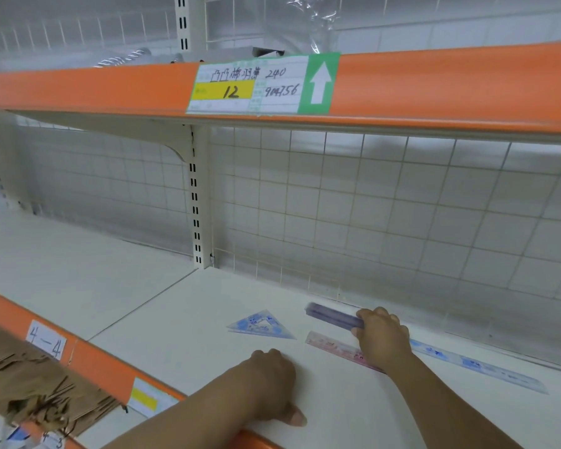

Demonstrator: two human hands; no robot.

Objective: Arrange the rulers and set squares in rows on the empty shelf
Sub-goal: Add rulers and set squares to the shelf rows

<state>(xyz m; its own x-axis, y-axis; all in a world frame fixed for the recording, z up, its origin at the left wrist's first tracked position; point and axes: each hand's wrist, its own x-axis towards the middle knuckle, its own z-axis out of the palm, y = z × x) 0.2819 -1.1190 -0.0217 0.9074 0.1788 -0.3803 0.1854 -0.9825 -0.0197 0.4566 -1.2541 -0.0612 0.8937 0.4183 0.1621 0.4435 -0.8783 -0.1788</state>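
Note:
On the white shelf (175,319) lies a blue patterned set square (261,325), left of my right hand. My right hand (381,335) grips a purple ruler (332,315) near the wire back, its free end pointing left. A pink ruler (336,348) lies flat just in front of it, partly under my wrist. A long blue ruler (476,366) stretches to the right behind my forearm. My left hand (272,384) rests palm down on the shelf near the front edge, holding nothing, its fingers bent.
A wire grid back panel (386,215) closes the shelf behind. The orange shelf above (434,89) carries a paper label (259,84). A slotted upright post (196,205) divides the bays. A cardboard box (30,384) sits at lower left below the orange front rail (104,367).

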